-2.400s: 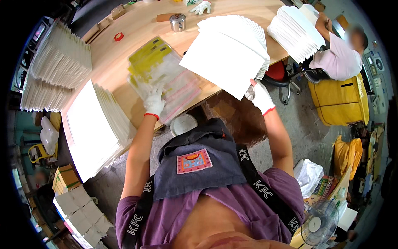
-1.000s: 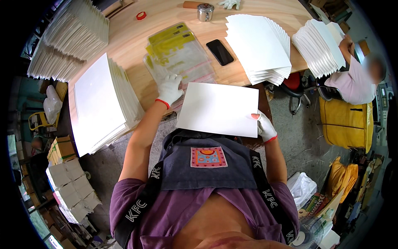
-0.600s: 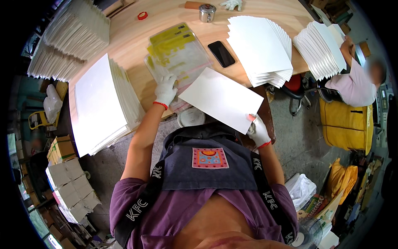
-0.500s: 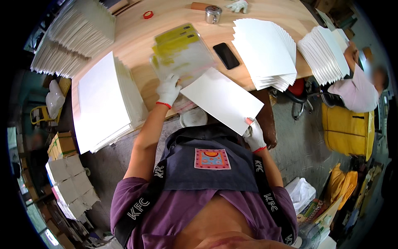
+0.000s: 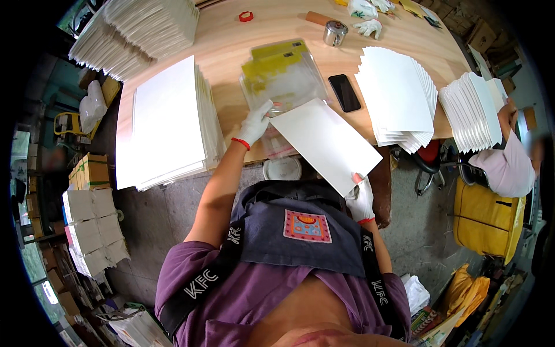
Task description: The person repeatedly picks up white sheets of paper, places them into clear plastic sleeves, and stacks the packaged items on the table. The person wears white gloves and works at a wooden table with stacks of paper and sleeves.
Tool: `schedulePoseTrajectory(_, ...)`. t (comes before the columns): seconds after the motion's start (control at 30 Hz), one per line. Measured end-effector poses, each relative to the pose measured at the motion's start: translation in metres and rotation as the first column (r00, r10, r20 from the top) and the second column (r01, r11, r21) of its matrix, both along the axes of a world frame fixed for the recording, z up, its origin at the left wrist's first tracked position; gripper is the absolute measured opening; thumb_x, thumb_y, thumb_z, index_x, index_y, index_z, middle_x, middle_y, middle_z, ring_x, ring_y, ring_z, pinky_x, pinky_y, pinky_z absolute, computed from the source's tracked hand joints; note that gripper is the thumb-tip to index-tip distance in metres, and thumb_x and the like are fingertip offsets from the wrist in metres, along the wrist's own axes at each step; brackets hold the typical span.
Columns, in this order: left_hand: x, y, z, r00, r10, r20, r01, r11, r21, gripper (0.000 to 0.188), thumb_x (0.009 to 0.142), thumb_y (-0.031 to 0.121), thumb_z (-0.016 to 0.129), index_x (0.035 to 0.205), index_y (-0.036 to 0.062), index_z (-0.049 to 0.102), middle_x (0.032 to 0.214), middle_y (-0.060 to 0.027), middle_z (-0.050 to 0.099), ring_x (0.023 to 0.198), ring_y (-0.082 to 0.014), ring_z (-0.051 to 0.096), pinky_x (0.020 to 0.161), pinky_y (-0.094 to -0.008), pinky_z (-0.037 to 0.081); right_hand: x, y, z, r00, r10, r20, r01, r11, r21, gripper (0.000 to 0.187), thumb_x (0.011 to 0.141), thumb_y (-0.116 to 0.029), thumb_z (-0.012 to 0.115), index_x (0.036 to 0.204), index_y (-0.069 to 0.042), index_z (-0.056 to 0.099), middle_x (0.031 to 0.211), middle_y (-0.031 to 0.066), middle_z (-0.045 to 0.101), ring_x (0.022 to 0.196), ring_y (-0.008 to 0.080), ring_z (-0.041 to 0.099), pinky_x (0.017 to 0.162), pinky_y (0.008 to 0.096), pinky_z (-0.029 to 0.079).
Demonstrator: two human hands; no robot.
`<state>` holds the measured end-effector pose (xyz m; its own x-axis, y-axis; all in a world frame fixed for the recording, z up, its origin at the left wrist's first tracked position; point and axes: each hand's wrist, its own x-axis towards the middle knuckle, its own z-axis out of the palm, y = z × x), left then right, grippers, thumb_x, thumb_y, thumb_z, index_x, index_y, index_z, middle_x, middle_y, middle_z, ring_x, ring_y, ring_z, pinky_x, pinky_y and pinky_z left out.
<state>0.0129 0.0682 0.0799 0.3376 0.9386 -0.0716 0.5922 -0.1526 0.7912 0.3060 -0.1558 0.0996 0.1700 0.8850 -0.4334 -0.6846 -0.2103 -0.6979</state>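
My right hand point(image 5: 361, 199), in a white glove with the fingertips bare, grips the lower right corner of a white rectangular board point(image 5: 326, 144). The board is tilted over the table's front edge, in front of my apron. My left hand point(image 5: 254, 122), also gloved, pinches the near edge of a clear plastic bag point(image 5: 277, 141) close to the board's left corner. Its fingertips are partly hidden. Behind it lies a pile of clear bags with yellow-green printing point(image 5: 283, 72). I cannot tell whether the board's corner is inside the bag.
A stack of white boards point(image 5: 165, 115) lies at left, with bundled sleeves point(image 5: 147, 29) behind. Right are a black phone point(image 5: 344, 92), fanned white boards point(image 5: 396, 92) and another stack point(image 5: 471, 110). A metal cup point(image 5: 335, 33) and red tape roll point(image 5: 246, 17) stand farther back. Another person point(image 5: 506, 165) sits far right.
The whole view has shifted, so the table appears farther right and lower. Both hands keep their places, left at the bags and right on the board, with only slight shifts.
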Motion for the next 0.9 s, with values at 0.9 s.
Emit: schedulePoseTrajectory(0.9, 0.037, -0.084, -0.045, 0.754, 0.280, 0.593, -0.438, 0.888, 0.137, 0.053, 0.078, -0.008, 0.049, 0.128, 0.0066, 0.047, 0.104, -0.0091, 0.057, 0.085, -0.0256, 0.059, 0.075, -0.0321, 0.048, -0.036, -0.012, 0.023, 0.993, -0.100, 0.066, 0.101, 0.995, -0.018, 0.016, 0.095, -0.020, 0.051, 0.101, -0.006, 0.050, 0.067, 0.0021, 0.053, 0.047, 0.0092, 0.048, 0.040, 0.0226, 0.036)
